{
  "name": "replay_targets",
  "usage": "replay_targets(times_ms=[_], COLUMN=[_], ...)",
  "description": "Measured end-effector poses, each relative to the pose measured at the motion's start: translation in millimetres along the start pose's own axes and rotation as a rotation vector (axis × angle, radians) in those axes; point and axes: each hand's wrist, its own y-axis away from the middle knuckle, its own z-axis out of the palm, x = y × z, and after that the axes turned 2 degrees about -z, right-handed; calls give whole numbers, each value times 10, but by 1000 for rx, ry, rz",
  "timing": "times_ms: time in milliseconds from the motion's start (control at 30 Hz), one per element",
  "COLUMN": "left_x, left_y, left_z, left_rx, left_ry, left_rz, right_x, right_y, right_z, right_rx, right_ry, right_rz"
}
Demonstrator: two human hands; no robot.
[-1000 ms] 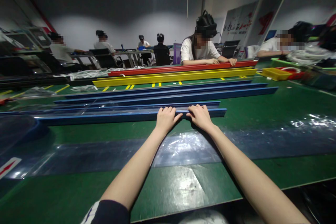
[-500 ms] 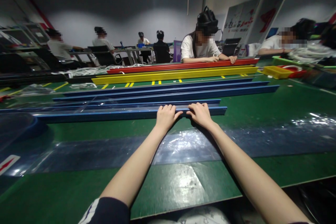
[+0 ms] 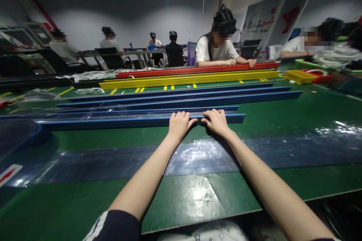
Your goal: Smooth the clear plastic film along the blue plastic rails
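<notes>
We have our left hand [image 3: 179, 125] and right hand [image 3: 216, 121] side by side, slightly apart, gripping the nearest blue strip [image 3: 113, 122] toward its right end, fingers bent over its top and thumbs on our side, pointing at each other. That strip lies lengthwise across the green tabletop [image 3: 271, 113], with more blue strips [image 3: 254, 96] behind it. Between us and it, a shiny clear sheet [image 3: 98, 163] stretches along the surface; at our left it meets a bulging piece of clear film with a red arrow label [image 3: 9, 175]. Farther back we see yellow tape marks, a yellow strip [image 3: 198, 79] and, just beyond, a red strip [image 3: 169, 70], where a person in a white shirt [image 3: 204, 51] leans in, both hands at it. A yellow tray [image 3: 299, 77] sits to the right. Behind, people sit at desks before a dim grey wall [image 3: 127, 11], and printed panels [image 3: 263, 22] stand at the right.
</notes>
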Motion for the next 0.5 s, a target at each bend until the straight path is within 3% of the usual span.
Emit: replay_targets(times_ms=[500], left_x=[9], left_y=[4], left_z=[-3], left_rx=[6], left_ry=[29], left_rz=[-16], right_x=[-26], right_y=[-5], right_z=[-16], right_rx=[-10], right_ry=[13], right_rz=[21])
